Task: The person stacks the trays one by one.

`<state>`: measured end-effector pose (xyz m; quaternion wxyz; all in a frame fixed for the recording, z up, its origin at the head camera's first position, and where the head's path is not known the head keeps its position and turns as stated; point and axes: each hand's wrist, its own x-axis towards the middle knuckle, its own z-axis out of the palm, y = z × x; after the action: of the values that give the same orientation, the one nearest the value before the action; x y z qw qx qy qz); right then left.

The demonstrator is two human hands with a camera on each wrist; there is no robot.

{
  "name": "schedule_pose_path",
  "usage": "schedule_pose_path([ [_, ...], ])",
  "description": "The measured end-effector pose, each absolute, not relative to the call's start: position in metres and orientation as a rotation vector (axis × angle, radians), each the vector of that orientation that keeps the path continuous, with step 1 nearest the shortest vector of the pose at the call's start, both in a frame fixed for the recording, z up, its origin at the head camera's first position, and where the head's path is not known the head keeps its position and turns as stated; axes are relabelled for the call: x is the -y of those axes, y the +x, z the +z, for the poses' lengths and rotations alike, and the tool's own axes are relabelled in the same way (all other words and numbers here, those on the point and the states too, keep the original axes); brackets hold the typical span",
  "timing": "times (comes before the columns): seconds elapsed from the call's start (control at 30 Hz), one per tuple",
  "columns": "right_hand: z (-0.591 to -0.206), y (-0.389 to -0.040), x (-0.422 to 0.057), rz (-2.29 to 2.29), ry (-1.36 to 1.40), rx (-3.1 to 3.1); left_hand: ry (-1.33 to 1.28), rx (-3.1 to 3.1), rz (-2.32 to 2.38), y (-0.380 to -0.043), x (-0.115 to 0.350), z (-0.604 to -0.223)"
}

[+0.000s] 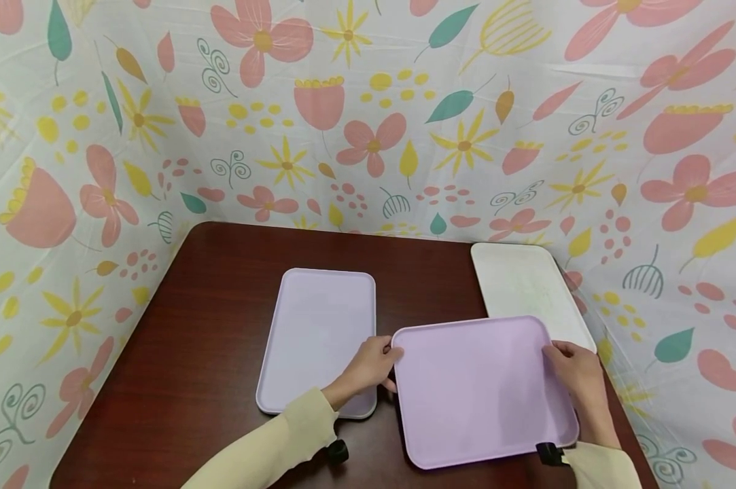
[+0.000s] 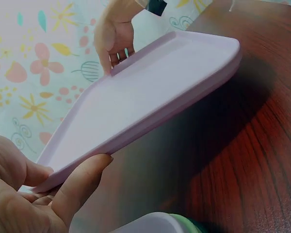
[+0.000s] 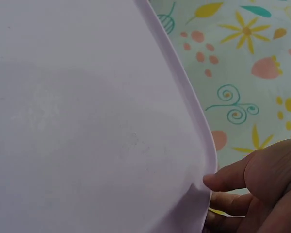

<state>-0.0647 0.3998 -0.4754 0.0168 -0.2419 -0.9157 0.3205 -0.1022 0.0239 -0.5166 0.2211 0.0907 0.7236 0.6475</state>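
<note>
Both hands hold a shallow lilac tray [image 1: 478, 394] by its opposite short sides, raised above the dark table. My left hand [image 1: 370, 363] pinches the left rim near its far corner, thumb on top and fingers beneath. On the right rim, my right hand [image 1: 574, 373] grips with the thumb over the edge and the other fingers under it. The left wrist view shows the tray [image 2: 140, 92] tilted, with its shadow on the wood below. In the right wrist view the thumb of the right hand [image 3: 266, 179] presses the rim.
A second pale lilac tray [image 1: 319, 333] lies on the table [image 1: 178, 339] to the left, partly behind the left forearm. At the back right a white tray [image 1: 527, 278] lies along the table's edge, overlapped by the held tray. Flower-patterned cloth [image 1: 374, 88] surrounds the table.
</note>
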Motion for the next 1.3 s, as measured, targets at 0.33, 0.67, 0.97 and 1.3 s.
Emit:
schedule_pose_path([
  [0.33, -0.472, -0.064, -0.393, 1.022, -0.701, 2.814, 0.166, -1.957, 1.908, -0.109, -0.004, -0.512],
  [0.67, -0.475, -0.072, -0.379, 1.234, -0.712, 2.632, 0.011, -1.826, 2.093, -0.114, 0.01, -0.507],
  [0.97, -0.478, -0.075, -0.357, 1.808, -0.644, 2.389, -0.038, -1.789, 2.169, -0.116, 0.013, -0.508],
  [1.3, -0.485, -0.076, -0.318, 1.979, -0.616, 2.274, -0.093, -1.678, 2.277, -0.115, 0.01, -0.508],
])
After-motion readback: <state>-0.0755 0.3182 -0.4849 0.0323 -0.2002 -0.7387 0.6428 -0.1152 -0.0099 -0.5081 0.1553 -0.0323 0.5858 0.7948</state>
